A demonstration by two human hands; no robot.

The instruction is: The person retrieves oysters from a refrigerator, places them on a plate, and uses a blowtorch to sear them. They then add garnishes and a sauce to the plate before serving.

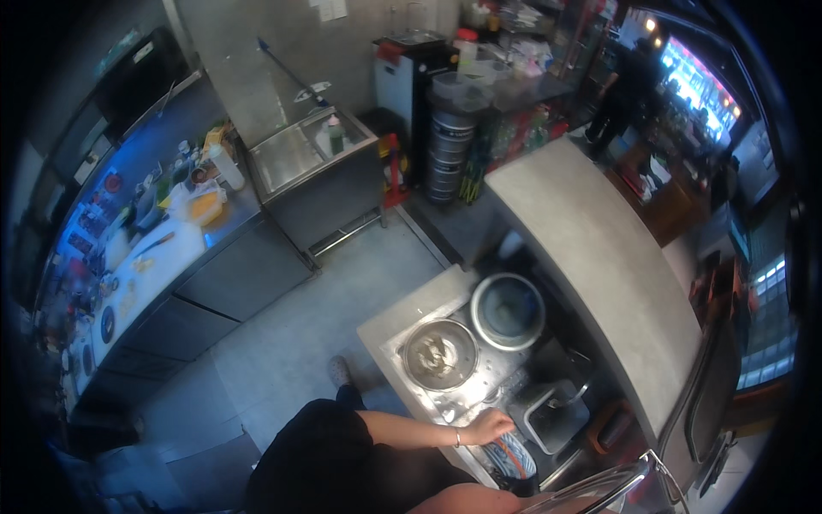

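My left hand point(490, 428), with a bracelet at the wrist, reaches over the metal sink counter. Its fingers are curled at the upper end of a blue-and-white striped item with an orange stripe point(512, 457), perhaps cloth. Of my right side only bare arm shows at the bottom edge; the hand cannot be made out. A dark thing lies at the striped item's lower end. Beyond my left hand stands a round metal bowl point(440, 354) with brownish pieces in it. Behind it is a larger metal pot point(508, 311). A grey rectangular container point(556, 417) stands right of the hand.
A curved raised ledge point(597, 257) borders the sink counter. Across the floor runs a worktop point(160, 257) with a knife, food and containers. A steel sink point(289, 160) with a bottle stands against the wall. A metal keg point(449, 154) is near it. A person point(620, 90) stands at upper right.
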